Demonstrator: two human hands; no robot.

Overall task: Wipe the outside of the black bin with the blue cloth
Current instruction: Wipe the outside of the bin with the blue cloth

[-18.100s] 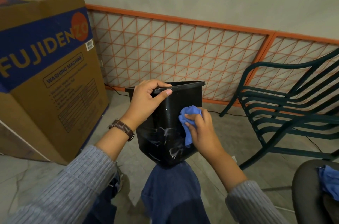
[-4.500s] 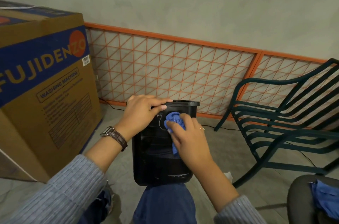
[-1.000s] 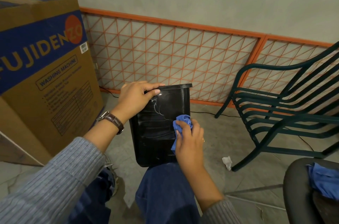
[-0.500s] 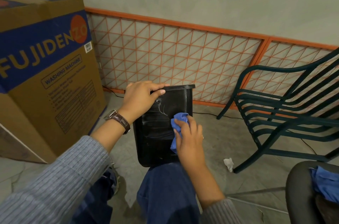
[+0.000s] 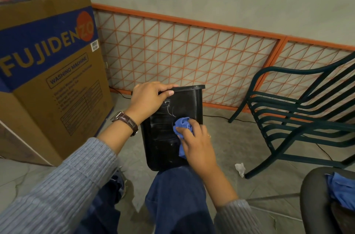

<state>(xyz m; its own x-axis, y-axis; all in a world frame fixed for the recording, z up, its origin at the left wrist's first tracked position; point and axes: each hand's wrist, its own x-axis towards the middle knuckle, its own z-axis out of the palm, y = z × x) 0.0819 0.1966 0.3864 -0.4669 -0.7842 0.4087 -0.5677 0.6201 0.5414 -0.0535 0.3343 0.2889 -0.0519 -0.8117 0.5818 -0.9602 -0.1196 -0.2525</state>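
A seated person steadies a black bin (image 5: 184,103) on the right knee (image 5: 172,182), its base resting on the blue denim and its open top tipped slightly away toward the wall. The left hand (image 5: 148,97), a brown-strapped wristwatch (image 5: 125,121) on the wrist, grips the bin's near-left rim, thumb laid along the top edge. The right hand (image 5: 196,143) clasps a bunched blue cloth (image 5: 182,128) and presses it against the bin's outer face about halfway down, beside pale scuff marks. Both sleeves are grey ribbed knit. A large Fujidenzo washing machine carton (image 5: 48,64) stands on the floor at left. An orange lattice panel (image 5: 182,55) leans along the grey wall behind, and a dark green metal chair (image 5: 299,114) stands at right. A crumpled white scrap (image 5: 240,169) lies on the floor near the chair's front leg.
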